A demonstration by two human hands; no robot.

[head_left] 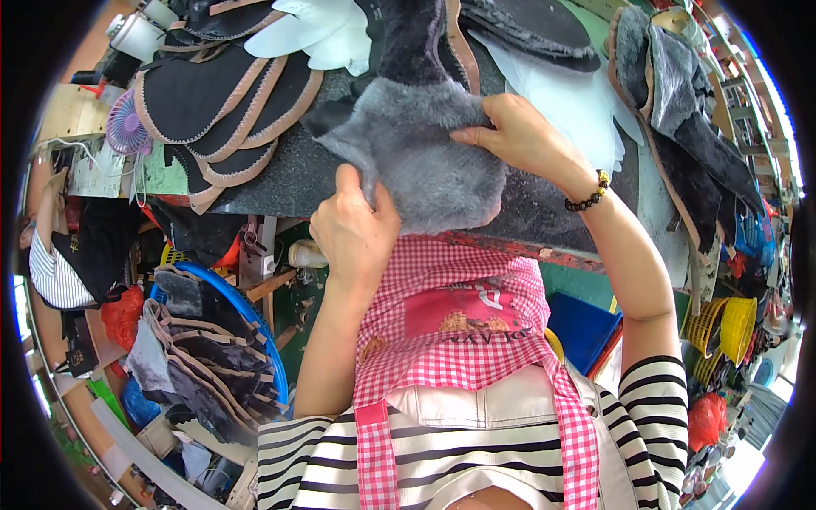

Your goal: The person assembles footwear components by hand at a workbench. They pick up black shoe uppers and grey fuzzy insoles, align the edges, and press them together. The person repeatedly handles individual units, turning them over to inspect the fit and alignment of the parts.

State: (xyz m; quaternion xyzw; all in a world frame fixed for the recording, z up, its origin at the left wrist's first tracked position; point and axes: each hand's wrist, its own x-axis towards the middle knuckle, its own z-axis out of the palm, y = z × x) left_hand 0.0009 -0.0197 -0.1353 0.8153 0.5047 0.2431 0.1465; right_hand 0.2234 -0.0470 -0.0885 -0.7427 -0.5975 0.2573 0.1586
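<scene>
A grey plush fur piece (425, 161) is stretched between my two hands at the table's near edge. My left hand (355, 225) pinches its lower left edge, thumb and fingers closed on it. At the upper right edge, my right hand (520, 136) grips it with the thumb on top of the fur. Dark fur and a tan-edged strip (460, 42) run on from its top toward the far side. Part of the fingers on each hand is hidden under the material.
Black sole-shaped pieces with tan stitched borders (191, 93) overlap at the left, beside white sheets (319, 34) and a small purple fan (127, 123). More fur pieces hang at the right (680, 102). A blue basket (276, 353) holds similar pieces below left. Another person's striped sleeve (59, 272) shows far left.
</scene>
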